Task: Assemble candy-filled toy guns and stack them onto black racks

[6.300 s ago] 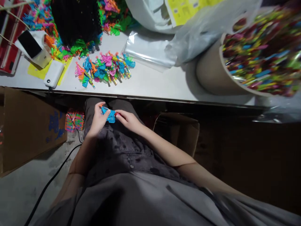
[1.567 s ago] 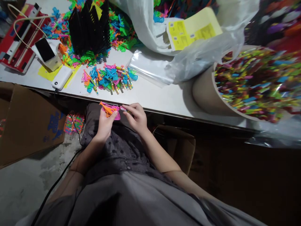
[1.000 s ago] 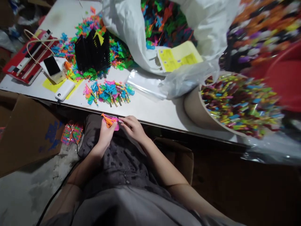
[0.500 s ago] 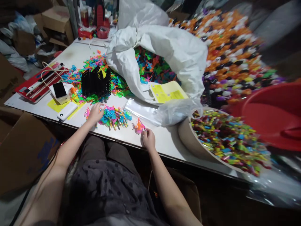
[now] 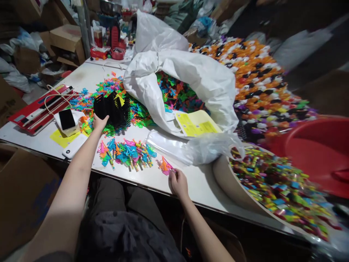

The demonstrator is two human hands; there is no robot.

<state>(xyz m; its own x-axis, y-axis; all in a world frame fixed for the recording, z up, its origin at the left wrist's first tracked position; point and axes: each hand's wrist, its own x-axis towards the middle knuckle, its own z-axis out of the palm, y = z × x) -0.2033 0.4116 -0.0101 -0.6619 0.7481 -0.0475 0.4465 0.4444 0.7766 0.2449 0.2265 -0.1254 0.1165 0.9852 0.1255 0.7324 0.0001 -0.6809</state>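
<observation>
**A:** Item one, work finished so far?

**B:** A small heap of assembled bright plastic toys in blue, pink and orange (image 5: 127, 153) lies on the white table (image 5: 188, 178), near its front edge. One more pink-and-orange plastic toy piece (image 5: 164, 166) lies just right of that heap. The right hand (image 5: 178, 183) rests beside it, fingers curled, fingertips at its edge; I cannot tell whether they pinch it or merely touch.

**A:** And the left hand (image 5: 99, 122)?

**B:** Stretched out to the black slotted plastic rack (image 5: 112, 109), fingers spread loosely at its near side, holding nothing that shows.

**A:** What remains?

**B:** By my estimate, a great deal: loose neon parts (image 5: 136, 109) ring the rack, and the open white sack (image 5: 191, 76) is full of them.

**A:** Room to move?

**B:** Narrow. A bare strip runs along the front edge between heap and clear plastic bags (image 5: 185, 147); a white power bank (image 5: 71, 146) sits at the brink.
</observation>
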